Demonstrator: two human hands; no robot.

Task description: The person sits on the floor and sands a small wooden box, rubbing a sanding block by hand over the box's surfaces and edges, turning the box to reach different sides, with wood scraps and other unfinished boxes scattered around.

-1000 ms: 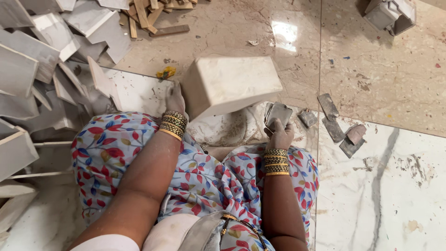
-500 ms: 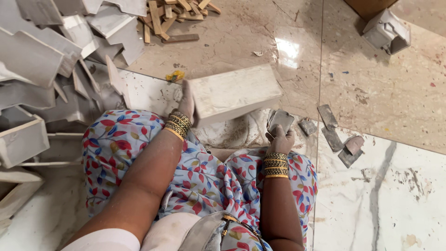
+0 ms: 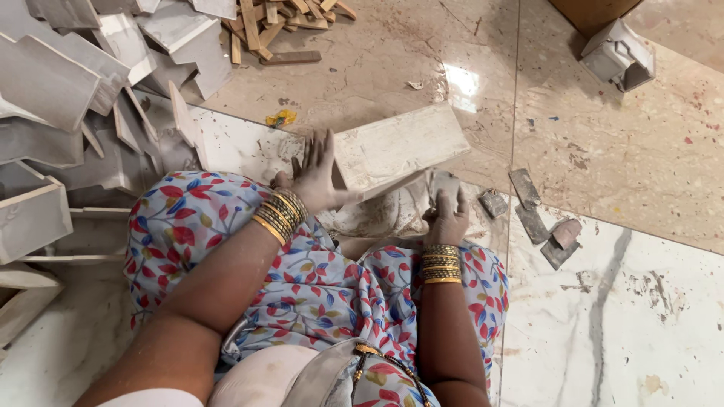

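While the person sits on the floor point(image 3: 392, 68) in a flowered dress, the left hand point(image 3: 317, 175) lies flat against the near end of a pale stone block point(image 3: 400, 147), fingers spread and not gripping. The block rests tilted in front of the knees, its far end on the beige floor. The right hand point(image 3: 446, 215) is closed around a small grey pad point(image 3: 445, 181) just beside the block's lower edge. Grey scraps point(image 3: 528, 203) lie near on the right; stacked tile pieces point(image 3: 68, 90) crowd the left.
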